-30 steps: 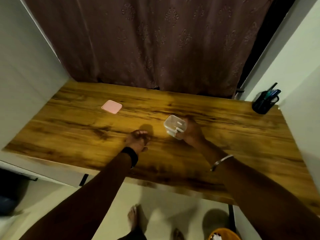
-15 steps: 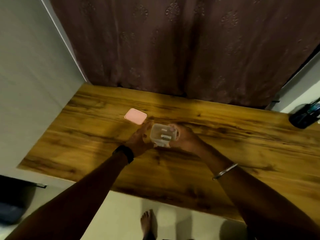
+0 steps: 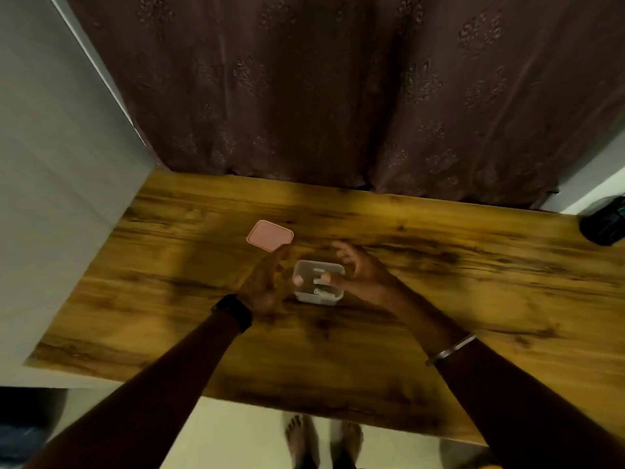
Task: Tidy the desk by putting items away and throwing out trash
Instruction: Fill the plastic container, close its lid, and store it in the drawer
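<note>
Container (image 3: 318, 290) gripped by right hand (image 3: 364, 271); left hand (image 3: 265, 287), fingers straight, touches it.

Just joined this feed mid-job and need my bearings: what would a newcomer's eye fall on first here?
A clear container with small white items inside sits mid-desk; the right hand grips its right side and the left hand lies open against its left. A pink lid lies flat just beyond the left hand's fingertips. A dark pen holder stands at the far right corner, cut off by the frame edge.
</note>
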{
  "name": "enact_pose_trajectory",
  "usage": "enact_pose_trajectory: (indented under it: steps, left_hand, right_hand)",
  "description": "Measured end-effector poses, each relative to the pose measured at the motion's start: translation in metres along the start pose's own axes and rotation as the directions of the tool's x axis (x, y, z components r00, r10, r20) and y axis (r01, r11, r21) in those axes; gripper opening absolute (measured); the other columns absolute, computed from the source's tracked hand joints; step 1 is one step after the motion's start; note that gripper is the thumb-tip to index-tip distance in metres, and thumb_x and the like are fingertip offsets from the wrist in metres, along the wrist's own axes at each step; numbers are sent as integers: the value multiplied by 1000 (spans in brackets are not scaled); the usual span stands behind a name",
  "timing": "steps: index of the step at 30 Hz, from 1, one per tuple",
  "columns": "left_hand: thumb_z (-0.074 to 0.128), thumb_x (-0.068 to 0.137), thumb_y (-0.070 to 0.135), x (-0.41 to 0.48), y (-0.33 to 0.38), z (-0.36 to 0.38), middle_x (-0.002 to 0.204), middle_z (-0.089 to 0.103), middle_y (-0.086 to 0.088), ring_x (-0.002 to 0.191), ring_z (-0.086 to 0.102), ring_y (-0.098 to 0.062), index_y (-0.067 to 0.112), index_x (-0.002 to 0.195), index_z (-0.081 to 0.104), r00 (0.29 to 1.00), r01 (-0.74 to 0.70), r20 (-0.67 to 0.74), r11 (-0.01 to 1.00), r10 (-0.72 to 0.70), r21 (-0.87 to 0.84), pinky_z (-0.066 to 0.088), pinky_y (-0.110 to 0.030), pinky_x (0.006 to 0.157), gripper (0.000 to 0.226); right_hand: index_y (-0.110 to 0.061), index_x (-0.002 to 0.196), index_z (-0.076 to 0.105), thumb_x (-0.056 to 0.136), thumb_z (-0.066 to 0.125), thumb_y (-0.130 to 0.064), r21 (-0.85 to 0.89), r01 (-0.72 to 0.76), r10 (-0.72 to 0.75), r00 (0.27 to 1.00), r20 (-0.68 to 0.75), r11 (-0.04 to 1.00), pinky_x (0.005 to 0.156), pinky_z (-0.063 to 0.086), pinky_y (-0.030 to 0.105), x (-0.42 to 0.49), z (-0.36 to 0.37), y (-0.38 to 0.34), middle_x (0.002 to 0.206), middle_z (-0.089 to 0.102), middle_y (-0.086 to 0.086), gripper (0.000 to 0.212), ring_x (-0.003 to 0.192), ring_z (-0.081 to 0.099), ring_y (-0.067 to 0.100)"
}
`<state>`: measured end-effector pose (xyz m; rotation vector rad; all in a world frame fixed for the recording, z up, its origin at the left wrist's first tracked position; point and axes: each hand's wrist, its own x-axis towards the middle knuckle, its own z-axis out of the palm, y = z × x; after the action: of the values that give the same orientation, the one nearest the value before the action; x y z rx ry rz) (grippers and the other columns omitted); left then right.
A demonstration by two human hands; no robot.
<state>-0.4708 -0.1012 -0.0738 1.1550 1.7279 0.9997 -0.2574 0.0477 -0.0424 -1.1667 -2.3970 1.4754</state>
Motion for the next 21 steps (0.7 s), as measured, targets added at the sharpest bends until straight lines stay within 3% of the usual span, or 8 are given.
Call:
enact_pose_trajectory:
  steps: [2, 4, 7, 10, 15, 19, 21]
  left_hand:
    - [59, 94, 43, 16, -11, -19, 146, 48, 3, 124, 51, -19, 30, 150, 38, 978, 11, -208, 992, 16, 128, 49, -40, 99, 62]
    - [54, 97, 31, 44, -26, -37, 153, 42, -8, 135, 44, -31, 22, 151, 38, 961, 98, -272, 879, 37, 466, 42, -44, 108, 57]
    - [52, 98, 31, 79, -35, -45, 168, 8, -2, 152, 10, -37, 30, 159, 9, 988, 157, -120, 618, -101, 770, 18, -55, 121, 75]
    - [53, 96, 44, 105, -33, -47, 168, -1, 1, 152, -2, -40, 36, 158, 1, 986, 67, 16, 485, -165, 872, 13, -63, 119, 82]
    - [68, 83, 56, 131, -26, -52, 166, 13, -8, 149, 12, -42, 45, 155, 8, 973, 32, 79, 467, -215, 884, 22, -62, 117, 94]
    - [82, 70, 56, 119, -13, -44, 157, 26, -13, 141, 27, -43, 28, 153, 29, 967, 194, -74, 513, -246, 836, 31, -58, 111, 103]
    - [79, 80, 44, 110, -7, -45, 155, 34, -14, 137, 39, -39, 19, 152, 35, 971, 230, -136, 624, -195, 747, 39, -53, 110, 89]
  right_hand:
    - [-27, 153, 46, 90, 73, -54, 130, 1, 15, 993, -120, 991, 103, 53, 35, 6, -6, -5, 148, 53, -1, 74, 132, 54, 16]
    - [-22, 146, 54, 95, 71, -44, 146, 27, 6, 976, -219, 989, 104, 54, 38, 12, -9, -4, 141, 59, 3, 59, 129, 58, 18]
    - [-23, 138, 60, 96, 73, -35, 122, 49, -16, 965, -262, 991, 103, 55, 41, 15, -10, 5, 134, 64, 1, 46, 124, 61, 15]
    - [-19, 135, 63, 96, 72, -25, 78, 68, -43, 956, -290, 995, 102, 54, 33, 11, -14, 13, 134, 66, 0, 41, 124, 61, 13]
    - [-11, 133, 67, 96, 71, -14, -5, 94, -90, 941, -326, 996, 97, 51, 19, 2, -19, 27, 130, 70, 2, 37, 120, 62, 8]
    - [-12, 133, 67, 97, 69, -13, 18, 80, -70, 941, -330, 997, 86, 42, 0, -2, -20, 25, 129, 69, 1, 36, 114, 60, 2]
    - [-14, 133, 67, 98, 68, -14, 47, 86, -66, 940, -336, 995, 87, 43, 3, -4, -21, 18, 129, 69, -1, 35, 116, 60, 4]
